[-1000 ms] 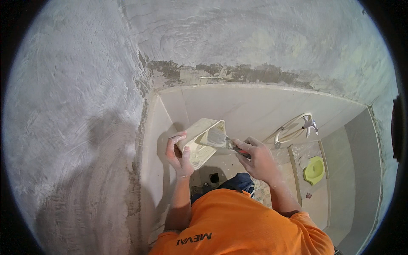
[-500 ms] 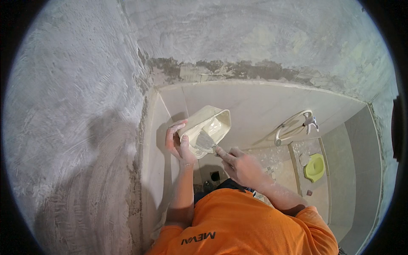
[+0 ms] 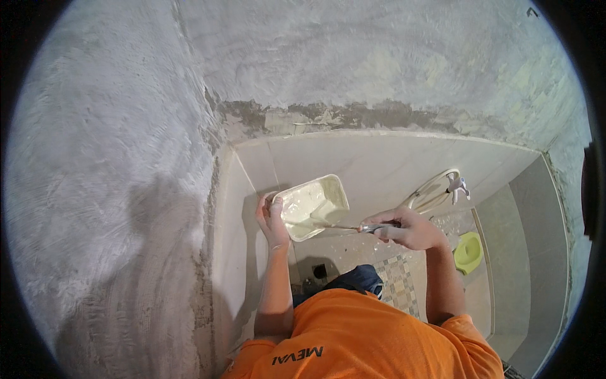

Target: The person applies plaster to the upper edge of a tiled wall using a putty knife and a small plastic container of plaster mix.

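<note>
A cream-coloured plastic tub (image 3: 332,189) with pale wet putty (image 3: 302,207) inside is tilted in front of me. My left hand (image 3: 271,221) is closed on its left end, thumb over the rim and fingers outside. My right hand (image 3: 410,228) grips the handle of a putty knife (image 3: 346,227), palm down. The knife lies nearly level and shows almost edge-on. Its blade reaches over the tub's right side, close to the putty; I cannot tell if it touches. Whitish residue coats both hands.
Rough grey plastered walls (image 3: 113,139) stand at left and ahead, above pale tiles (image 3: 353,151). On the right are a tap (image 3: 457,186) with a looped hose (image 3: 432,192) and a yellow-green squat pan (image 3: 468,252) in the floor. Mosaic tiles (image 3: 399,281) and a dark drain opening (image 3: 320,271) lie below.
My right hand has moved right and slightly up, turning the putty knife from flat over the tub to edge-on. The tub is slightly lower and opens more toward me.
</note>
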Demonstrator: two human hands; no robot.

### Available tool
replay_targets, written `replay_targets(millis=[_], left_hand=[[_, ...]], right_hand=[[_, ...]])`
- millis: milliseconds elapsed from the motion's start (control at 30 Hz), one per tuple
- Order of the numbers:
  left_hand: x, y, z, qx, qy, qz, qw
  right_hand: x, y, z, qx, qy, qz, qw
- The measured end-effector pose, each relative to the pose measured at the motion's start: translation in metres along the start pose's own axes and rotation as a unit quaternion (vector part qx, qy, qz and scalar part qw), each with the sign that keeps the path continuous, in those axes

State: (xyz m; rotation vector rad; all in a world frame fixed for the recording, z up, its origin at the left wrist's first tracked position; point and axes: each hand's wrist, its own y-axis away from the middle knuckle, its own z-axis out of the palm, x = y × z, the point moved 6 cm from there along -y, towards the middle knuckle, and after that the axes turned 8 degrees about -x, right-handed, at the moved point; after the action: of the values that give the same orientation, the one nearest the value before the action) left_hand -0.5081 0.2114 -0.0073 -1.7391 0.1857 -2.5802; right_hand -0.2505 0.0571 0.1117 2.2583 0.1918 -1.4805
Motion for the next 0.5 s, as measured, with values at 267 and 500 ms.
replay_targets(millis=[267,500], left_hand=[[-0.046,0.019,0.016,-0.091,0.217,-0.357,0.904],[-0.044,0.027,0.038,-0.118,0.258,-0.364,0.887]], right_hand=[[0.074,-0.002,0.038,0.109,-0.498,-0.108,0.854],[0.062,-0.023,0.042,0.139,-0.529,-0.192,0.815]])
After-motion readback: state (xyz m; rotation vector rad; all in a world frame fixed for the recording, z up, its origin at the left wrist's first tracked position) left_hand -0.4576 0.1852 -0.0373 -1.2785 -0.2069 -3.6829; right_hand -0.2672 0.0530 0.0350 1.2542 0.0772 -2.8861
